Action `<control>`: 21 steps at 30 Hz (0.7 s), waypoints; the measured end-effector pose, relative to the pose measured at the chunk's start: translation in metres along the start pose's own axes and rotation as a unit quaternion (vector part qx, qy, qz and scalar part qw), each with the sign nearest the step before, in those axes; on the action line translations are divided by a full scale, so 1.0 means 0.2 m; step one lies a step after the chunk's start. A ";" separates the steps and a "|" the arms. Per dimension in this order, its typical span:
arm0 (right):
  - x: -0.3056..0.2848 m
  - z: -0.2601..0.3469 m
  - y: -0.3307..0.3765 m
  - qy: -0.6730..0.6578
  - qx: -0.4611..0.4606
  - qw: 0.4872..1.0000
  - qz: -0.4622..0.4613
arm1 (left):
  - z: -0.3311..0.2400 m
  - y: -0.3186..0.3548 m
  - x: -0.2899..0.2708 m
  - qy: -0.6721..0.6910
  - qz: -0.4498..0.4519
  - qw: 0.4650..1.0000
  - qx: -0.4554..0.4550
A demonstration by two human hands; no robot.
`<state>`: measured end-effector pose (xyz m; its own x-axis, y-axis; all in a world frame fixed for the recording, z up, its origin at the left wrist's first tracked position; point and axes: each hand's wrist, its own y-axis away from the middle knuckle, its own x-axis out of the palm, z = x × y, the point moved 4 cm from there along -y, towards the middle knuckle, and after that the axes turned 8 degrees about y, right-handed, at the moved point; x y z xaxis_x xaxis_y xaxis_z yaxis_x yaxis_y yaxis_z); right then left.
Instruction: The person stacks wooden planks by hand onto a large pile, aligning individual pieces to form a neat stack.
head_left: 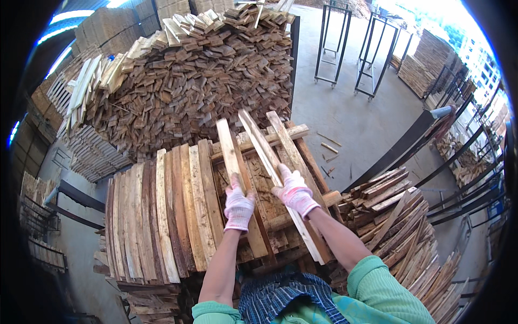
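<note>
My left hand (238,204), in a pink-and-white glove, grips a long pale wooden slat (228,148) that points away from me. My right hand (294,191), gloved the same way, holds a second, thinner slat (258,139) angled up and to the left. A third slat (287,141) lies just right of it over the stack. Both hands hover above a stack of slats (162,216) laid side by side, with crosswise slats (270,181) showing underneath at the open right part.
A tall heap of cut wood pieces (189,81) rises behind the stack. A loose pile of slats (399,221) lies at my right. Black metal frames (332,43) stand on the concrete floor (350,113) further back. Dark steel racks (458,178) run along the right.
</note>
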<state>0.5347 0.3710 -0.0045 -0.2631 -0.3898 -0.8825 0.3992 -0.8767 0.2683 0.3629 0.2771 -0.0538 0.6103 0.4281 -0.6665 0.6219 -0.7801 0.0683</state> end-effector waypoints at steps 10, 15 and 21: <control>-0.39 -0.47 0.01 -0.083 0.001 0.990 -0.117 | 0.18 0.12 0.04 -0.315 -0.091 0.921 0.211; -0.42 -0.61 -0.06 -0.054 0.031 0.992 -0.111 | 0.07 0.09 -0.04 -0.283 -0.019 0.947 0.150; -0.14 -0.62 -0.21 0.178 0.071 0.980 -0.062 | -0.18 0.17 0.20 -0.304 0.025 0.950 0.062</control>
<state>0.6348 0.4535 -0.0385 0.0304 -0.1765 -0.9838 0.2511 -0.9514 0.1784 0.4272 0.2840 -0.0507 0.2174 0.0747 -0.9732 0.5132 -0.8569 0.0489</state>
